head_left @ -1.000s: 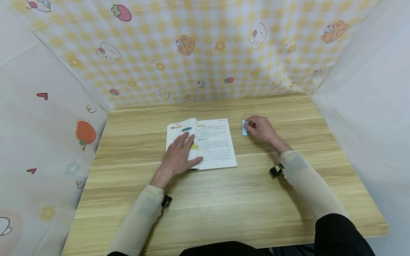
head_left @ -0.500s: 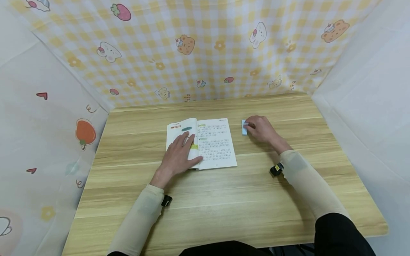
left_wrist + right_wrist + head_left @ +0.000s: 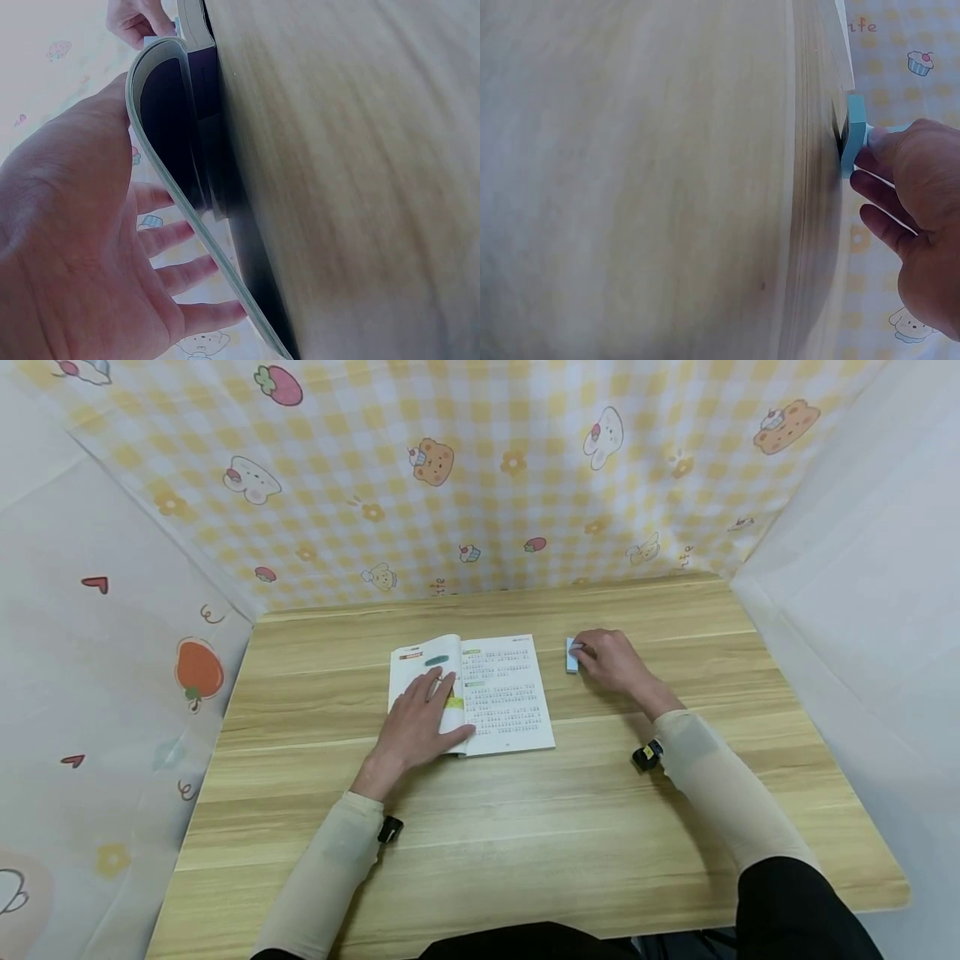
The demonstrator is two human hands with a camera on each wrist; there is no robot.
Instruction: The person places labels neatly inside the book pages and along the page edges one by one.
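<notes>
An open book [image 3: 508,702] with printed pages lies on the table. My left hand [image 3: 417,727] rests with spread fingers on its left page, which bulges up near the spine; from the left wrist view the fingertips touch the curved pages [image 3: 161,161]. Right of the book is a small light blue pad of sticky notes [image 3: 572,667]. My right hand [image 3: 613,662] pinches the pad's top sheet between thumb and index finger. In the right wrist view this sheet [image 3: 895,128] stands away from the pad's thick edge [image 3: 856,112]. The hand hides part of the pad.
The wooden table [image 3: 495,852] spreads around the book and pad. A yellow checked cloth [image 3: 480,485] hangs along its back edge, with white sheets at both sides. Each forearm wears a small black camera [image 3: 647,757].
The pinched sheet has lifted slightly from the pad, whose front edge now shows more. The left hand has stayed in place on the book.
</notes>
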